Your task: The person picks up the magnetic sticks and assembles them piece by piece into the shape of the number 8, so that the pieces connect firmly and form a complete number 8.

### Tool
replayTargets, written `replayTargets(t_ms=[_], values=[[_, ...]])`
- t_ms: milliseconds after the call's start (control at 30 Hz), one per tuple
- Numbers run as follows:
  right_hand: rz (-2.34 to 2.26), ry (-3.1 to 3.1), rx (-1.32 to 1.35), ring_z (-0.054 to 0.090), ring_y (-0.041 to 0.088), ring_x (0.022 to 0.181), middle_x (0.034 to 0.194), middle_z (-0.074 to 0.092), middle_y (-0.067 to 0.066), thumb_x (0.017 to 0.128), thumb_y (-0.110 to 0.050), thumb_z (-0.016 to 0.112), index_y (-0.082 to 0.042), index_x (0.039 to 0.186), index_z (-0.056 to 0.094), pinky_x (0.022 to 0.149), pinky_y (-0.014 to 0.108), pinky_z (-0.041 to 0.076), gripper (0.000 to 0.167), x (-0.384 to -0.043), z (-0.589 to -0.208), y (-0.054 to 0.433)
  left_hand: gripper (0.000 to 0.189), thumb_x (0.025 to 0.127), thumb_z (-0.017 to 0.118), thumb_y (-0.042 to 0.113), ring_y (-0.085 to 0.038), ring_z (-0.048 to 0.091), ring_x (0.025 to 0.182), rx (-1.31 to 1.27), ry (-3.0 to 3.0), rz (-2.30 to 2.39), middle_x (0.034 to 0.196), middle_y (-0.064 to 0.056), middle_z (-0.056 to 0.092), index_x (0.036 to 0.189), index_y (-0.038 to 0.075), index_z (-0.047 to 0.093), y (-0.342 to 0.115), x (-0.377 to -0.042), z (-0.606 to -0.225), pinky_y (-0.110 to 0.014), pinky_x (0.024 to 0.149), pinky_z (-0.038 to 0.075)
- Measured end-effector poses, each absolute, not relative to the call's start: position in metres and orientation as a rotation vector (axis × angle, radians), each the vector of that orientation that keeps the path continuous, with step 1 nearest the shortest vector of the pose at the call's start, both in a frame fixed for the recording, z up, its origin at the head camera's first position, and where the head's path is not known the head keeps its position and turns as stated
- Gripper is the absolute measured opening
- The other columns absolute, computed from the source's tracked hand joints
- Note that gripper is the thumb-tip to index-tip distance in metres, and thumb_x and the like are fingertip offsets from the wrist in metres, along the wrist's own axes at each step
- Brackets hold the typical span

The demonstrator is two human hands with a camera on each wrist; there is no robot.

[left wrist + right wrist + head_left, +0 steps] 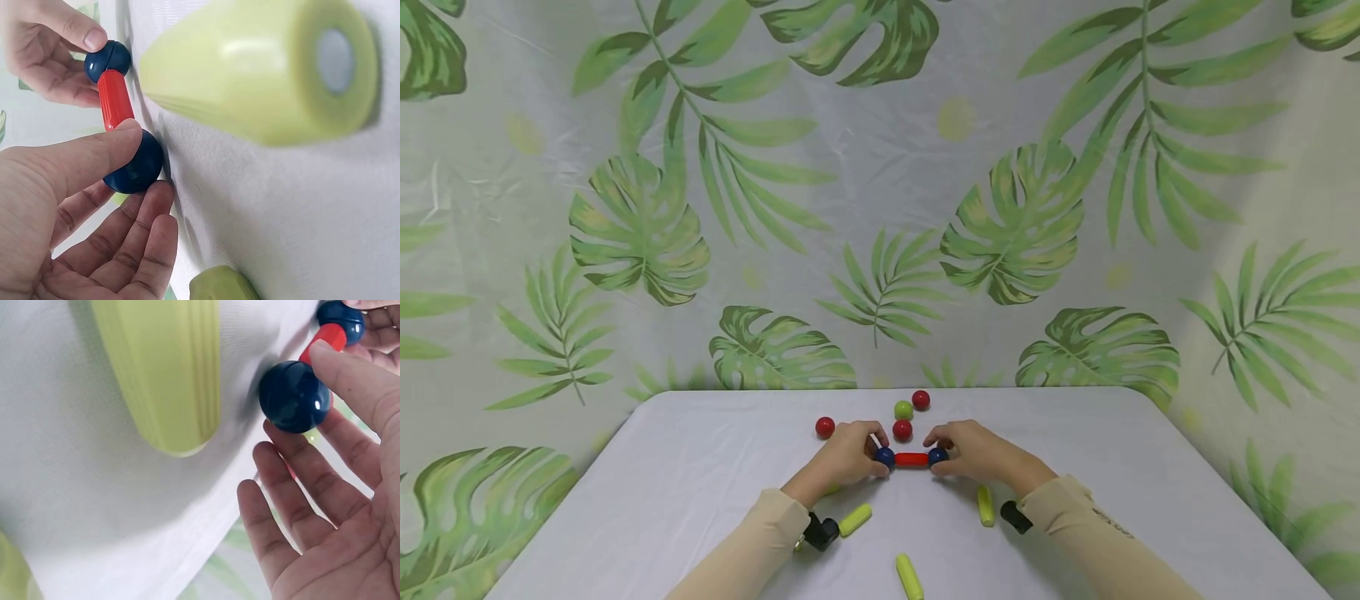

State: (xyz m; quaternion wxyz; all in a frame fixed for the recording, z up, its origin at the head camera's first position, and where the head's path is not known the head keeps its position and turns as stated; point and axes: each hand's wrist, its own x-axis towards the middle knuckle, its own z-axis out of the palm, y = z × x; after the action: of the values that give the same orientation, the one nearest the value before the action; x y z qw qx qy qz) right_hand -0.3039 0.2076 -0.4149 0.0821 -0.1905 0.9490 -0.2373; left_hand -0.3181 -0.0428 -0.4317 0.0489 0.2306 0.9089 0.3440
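Note:
A red rod (912,460) lies crosswise on the white table, with a dark blue ball at each end. My left hand (848,455) pinches the left blue ball (139,164) between thumb and fingers, the thumb tip reaching the rod's end. At the other end, my right hand (973,451) grips the right blue ball (295,397), its thumb over the joint with the rod. The remaining fingers of both hands are spread loosely. Both balls touch the rod's ends in the wrist views.
Beyond the hands sit a green ball (903,410) and red balls (902,430), one of them (825,427) farther left. Yellow-green rods lie nearer: one by the left wrist (855,520), one below the right hand (986,506), one at the front (909,577). A leaf-patterned curtain (880,192) hangs behind.

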Motion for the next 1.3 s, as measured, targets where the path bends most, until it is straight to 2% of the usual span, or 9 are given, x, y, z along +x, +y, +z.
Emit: replayTargets(t_ms=[67,267,467,833,1100,1300], values=[[-0.706,2.834,-0.596,0.066,0.02,0.107,0.119,0.075,0.005,0.093,-0.02,0.086,-0.011,0.128,0.074,0.105,0.047,0.058,0.038,-0.304,-0.414,0.206,0.03,0.084,0.092,0.008,-0.014,0.065,0.082,0.708,2.776,1.044,0.093,-0.006,0.076,0.105,0.011,0.07,-0.043,-0.318,-0.432,-0.033,0.08,0.057],[-0.738,2.826,-0.702,0.068,0.019,0.102,0.117,0.077,0.007,0.093,-0.017,0.085,-0.007,0.126,0.075,0.098,0.046,0.06,0.036,-0.307,-0.414,0.203,0.03,0.084,0.091,0.009,-0.013,0.065,0.082,0.716,2.776,1.04,0.094,-0.005,0.076,0.105,0.011,0.07,-0.042,-0.318,-0.433,-0.033,0.079,0.057],[-0.737,2.817,-0.735,0.069,0.021,0.106,0.116,0.078,0.007,0.094,-0.017,0.085,-0.007,0.125,0.075,0.102,0.048,0.059,0.034,-0.31,-0.416,0.197,0.031,0.084,0.092,0.009,-0.013,0.067,0.081,0.72,2.771,1.051,0.093,-0.006,0.077,0.105,0.01,0.07,-0.043,-0.318,-0.432,-0.032,0.08,0.058],[-0.76,2.804,-0.794,0.072,0.024,0.106,0.113,0.078,0.007,0.095,-0.016,0.083,-0.007,0.122,0.076,0.096,0.046,0.061,0.03,-0.313,-0.418,0.185,0.035,0.085,0.091,0.007,-0.014,0.07,0.085,0.715,2.752,1.072,0.098,-0.009,0.077,0.112,0.008,0.069,-0.046,-0.316,-0.428,-0.036,0.083,0.062],[-0.768,2.785,-0.829,0.073,0.025,0.105,0.113,0.078,0.009,0.094,-0.012,0.084,-0.005,0.123,0.075,0.097,0.048,0.061,0.031,-0.315,-0.42,0.178,0.034,0.086,0.09,0.011,-0.017,0.07,0.089,0.73,2.797,1.032,0.102,-0.011,0.077,0.114,0.007,0.07,-0.05,-0.311,-0.419,-0.039,0.082,0.061],[-0.746,2.797,-0.843,0.073,0.023,0.103,0.111,0.078,0.007,0.095,-0.013,0.083,-0.005,0.125,0.075,0.099,0.048,0.061,0.033,-0.317,-0.422,0.175,0.029,0.089,0.088,0.014,-0.014,0.065,0.082,0.737,2.828,0.991,0.094,-0.006,0.073,0.112,0.005,0.071,-0.057,-0.303,-0.407,-0.033,0.076,0.058]])
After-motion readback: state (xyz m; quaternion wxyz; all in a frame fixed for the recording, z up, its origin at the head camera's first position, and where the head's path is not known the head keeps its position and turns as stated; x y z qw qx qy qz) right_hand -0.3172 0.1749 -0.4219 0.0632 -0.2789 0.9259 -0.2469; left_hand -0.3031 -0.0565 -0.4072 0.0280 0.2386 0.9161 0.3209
